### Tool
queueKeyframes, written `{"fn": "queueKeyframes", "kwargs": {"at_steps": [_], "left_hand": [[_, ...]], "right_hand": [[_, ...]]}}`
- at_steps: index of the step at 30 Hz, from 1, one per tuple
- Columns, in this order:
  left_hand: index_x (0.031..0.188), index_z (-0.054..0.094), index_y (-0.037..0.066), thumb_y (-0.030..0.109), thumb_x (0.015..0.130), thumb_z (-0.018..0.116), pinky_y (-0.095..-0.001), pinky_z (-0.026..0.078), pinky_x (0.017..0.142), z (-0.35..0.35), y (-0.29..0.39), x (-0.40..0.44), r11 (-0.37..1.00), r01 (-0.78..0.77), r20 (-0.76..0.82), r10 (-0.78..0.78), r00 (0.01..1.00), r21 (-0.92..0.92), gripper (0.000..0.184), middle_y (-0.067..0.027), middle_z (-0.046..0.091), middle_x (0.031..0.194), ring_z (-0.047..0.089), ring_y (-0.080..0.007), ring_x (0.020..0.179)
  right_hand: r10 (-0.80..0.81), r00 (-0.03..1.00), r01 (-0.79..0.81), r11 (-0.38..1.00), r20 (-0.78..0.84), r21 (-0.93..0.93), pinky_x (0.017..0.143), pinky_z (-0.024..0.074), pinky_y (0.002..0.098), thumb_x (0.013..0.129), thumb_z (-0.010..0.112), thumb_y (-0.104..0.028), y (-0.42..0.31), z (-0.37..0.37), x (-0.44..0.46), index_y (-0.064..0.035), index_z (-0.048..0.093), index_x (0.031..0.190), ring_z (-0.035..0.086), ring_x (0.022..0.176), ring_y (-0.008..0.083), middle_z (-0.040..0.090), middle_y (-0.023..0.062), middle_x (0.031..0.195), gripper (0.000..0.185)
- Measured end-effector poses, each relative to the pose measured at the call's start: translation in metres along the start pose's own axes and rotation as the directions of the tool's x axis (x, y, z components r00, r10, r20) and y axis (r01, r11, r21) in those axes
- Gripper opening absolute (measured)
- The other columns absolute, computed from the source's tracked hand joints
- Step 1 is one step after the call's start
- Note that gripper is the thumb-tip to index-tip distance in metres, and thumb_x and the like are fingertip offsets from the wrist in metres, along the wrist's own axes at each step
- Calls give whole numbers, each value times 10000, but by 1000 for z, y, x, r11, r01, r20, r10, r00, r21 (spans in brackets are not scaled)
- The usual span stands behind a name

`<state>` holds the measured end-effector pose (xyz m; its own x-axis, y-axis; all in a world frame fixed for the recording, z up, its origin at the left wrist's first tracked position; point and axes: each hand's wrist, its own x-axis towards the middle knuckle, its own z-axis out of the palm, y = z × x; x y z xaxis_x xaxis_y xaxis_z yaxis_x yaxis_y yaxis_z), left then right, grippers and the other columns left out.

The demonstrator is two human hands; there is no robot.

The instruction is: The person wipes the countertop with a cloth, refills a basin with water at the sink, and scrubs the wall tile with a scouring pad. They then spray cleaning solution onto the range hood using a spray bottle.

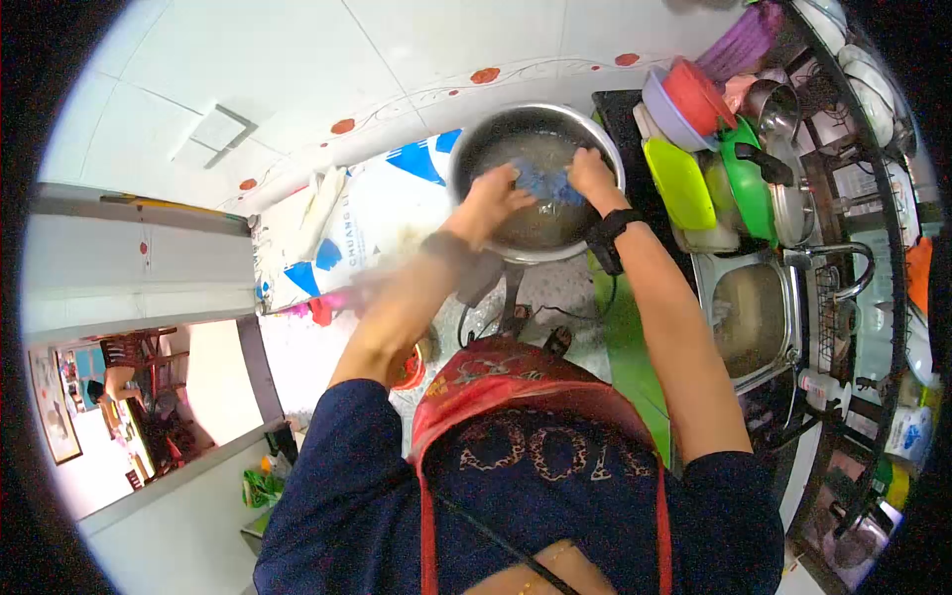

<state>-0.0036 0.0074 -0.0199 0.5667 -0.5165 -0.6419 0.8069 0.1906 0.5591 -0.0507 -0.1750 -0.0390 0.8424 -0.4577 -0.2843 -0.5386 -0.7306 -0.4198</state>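
Observation:
A large round metal basin (461, 203) holds murky water, and both hands are over it. Between them stretches a wet, crumpled blue cloth (543, 182). My left hand (493, 201) grips the cloth's left end, fingers partly curled around it. On the other side, my right hand (592, 177) is closed on the right end. A black band with a dark device sits on my right wrist. The cloth's lower parts are hard to make out against the water.
Left of the basin lies a white and blue printed sheet (382, 213). To the right are a lime-green tray (679, 183), a green colander (746, 178), a red bowl (697, 91) and a sink (749, 317) with a faucet (843, 260). A dark rack (897, 198) with dishes runs along the right side.

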Motion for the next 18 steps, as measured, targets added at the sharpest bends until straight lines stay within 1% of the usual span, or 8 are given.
{"fn": "queueKeyframes", "kwargs": {"at_steps": [2,3,5,11,13,15,17,18], "left_hand": [[1144,541,7,81,759,661,-356,490,792,-19,3,-3,775,-307,242,203,949,553,410,-104,617,975,584,-222,874],[1109,581,2,131,781,682,-322,492,795,-31,0,-4,201,-573,538,207,817,794,367,-87,634,988,578,-152,893],[1080,580,-15,94,673,770,-309,491,796,-49,-14,3,99,-621,554,360,751,778,462,-91,647,990,595,-147,860],[1331,318,96,337,939,328,-728,174,950,-6,-11,-16,960,150,547,-258,796,235,460,-195,298,1396,246,-442,1287],[1183,480,40,262,920,310,-450,440,937,11,-6,-20,932,330,199,-355,914,148,384,-174,509,1203,535,-322,1048],[1173,485,50,248,909,360,-438,451,922,14,1,-11,964,249,183,-262,948,90,353,-169,513,1196,531,-306,1061],[1163,490,60,233,898,409,-425,462,907,11,10,2,987,159,160,-161,974,25,327,-164,517,1190,526,-290,1073],[1161,501,82,261,912,384,-475,456,885,4,19,6,608,-377,396,111,912,698,328,-153,538,1175,550,-302,1026]], "right_hand": [[-299,919,224,933,-258,-282,774,493,473,812,598,-353,-6,-7,-19,-44,620,1002,543,996,383,566,199,1052,364],[-295,932,227,927,-209,-299,790,488,462,779,635,-351,-14,-6,-25,-52,613,1034,512,1030,373,535,182,1076,393],[-264,963,249,946,-46,-207,819,476,455,707,695,-366,-29,-5,-34,-70,607,1083,497,1071,350,531,174,1115,486],[-257,966,254,964,-27,-81,736,505,380,749,594,-194,-14,36,-30,-51,651,924,625,813,311,638,164,845,233],[-508,858,514,844,-78,152,717,502,364,754,599,-207,-23,39,-8,-35,649,911,629,782,296,640,176,855,238],[-716,674,726,595,-184,345,698,499,349,759,604,-220,-34,26,-13,-19,646,897,633,750,282,643,188,864,248],[-458,875,464,694,-160,551,685,491,327,753,635,-285,-57,-8,-53,-8,639,931,633,747,242,646,190,861,329],[-446,874,464,646,-194,605,675,487,318,747,658,-360,-58,-11,-57,-10,644,942,628,738,218,652,165,810,400]]}}
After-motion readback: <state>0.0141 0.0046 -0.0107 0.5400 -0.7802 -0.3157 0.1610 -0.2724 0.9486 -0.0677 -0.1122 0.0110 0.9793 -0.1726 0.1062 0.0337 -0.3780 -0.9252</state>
